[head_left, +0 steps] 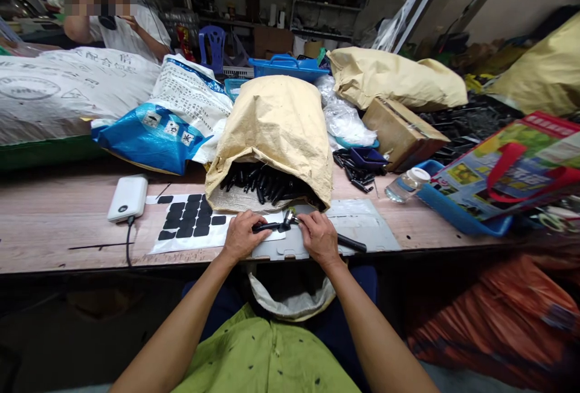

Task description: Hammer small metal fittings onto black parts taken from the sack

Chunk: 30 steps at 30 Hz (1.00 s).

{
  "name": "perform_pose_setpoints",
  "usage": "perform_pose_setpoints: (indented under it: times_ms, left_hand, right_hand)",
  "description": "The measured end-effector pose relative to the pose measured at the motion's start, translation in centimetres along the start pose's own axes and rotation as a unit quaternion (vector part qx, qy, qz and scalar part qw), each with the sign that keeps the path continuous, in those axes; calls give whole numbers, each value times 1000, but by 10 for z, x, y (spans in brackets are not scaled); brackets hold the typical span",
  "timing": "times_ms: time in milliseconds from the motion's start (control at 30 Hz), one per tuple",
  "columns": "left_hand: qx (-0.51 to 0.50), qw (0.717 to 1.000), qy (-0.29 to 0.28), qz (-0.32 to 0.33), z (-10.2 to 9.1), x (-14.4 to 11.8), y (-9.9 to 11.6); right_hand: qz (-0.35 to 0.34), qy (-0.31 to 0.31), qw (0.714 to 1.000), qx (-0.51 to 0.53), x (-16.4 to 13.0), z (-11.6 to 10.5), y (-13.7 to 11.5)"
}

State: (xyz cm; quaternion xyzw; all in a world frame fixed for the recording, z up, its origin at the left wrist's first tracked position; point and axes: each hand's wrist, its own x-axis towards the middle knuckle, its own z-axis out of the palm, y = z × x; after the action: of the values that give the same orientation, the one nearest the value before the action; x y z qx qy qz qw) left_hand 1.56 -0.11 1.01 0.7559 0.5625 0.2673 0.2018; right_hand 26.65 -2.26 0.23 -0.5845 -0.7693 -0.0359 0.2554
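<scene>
The person is working at the near edge of the bench (67, 224), just in front of the mouth of the tan paper sack (274, 133). The left hand (240, 235) is closing its grip around a slim black handle piece (267, 227), and the right hand (318, 236) is pinching a small metal fitting (288, 218) against that piece's end; a second black rod (351, 243) is lying under the right wrist, just right of the sack's mouth.

As a judgement, the fitting is looking small and shiny, so it could be slipping out of the pinch and rolling off the bench edge into the lap bag below. The black parts (267, 188) spilling from the sack are crowding close behind the hands and could be getting knocked loose. The sheet of black pads (188, 218), left of the sack, is sitting near the left elbow's path.

Left of the sack, the white bag (67, 88) and the blue-and-white bag (172, 115) are carrying printed Chinese characters, too small to be reading with confidence. The white power bank (127, 197) is showing no legible mark.
</scene>
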Motion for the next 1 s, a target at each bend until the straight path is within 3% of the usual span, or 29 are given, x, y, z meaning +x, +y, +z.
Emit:
perform_pose_setpoints:
  times_ms: [167, 367, 533, 733, 1000]
  left_hand:
    - [-29, 999, -20, -21, -2, 2, -3]
    - [-53, 998, -23, -32, -1, 3, -5]
    - [-52, 998, -23, -24, -2, 3, -7]
    - [-45, 999, -17, -24, -2, 3, -5]
    - [-53, 998, -8, -31, 2, 3, -7]
  right_hand:
    - [-8, -7, 1000, 14, 4, -6, -4]
    - [-16, -10, 991, 131, 7, -16, -44]
    - [-43, -8, 989, 140, 6, -19, -68]
    - [-55, -33, 994, 92, 3, -15, -68]
    - [-17, -12, 993, 120, -2, -23, -57]
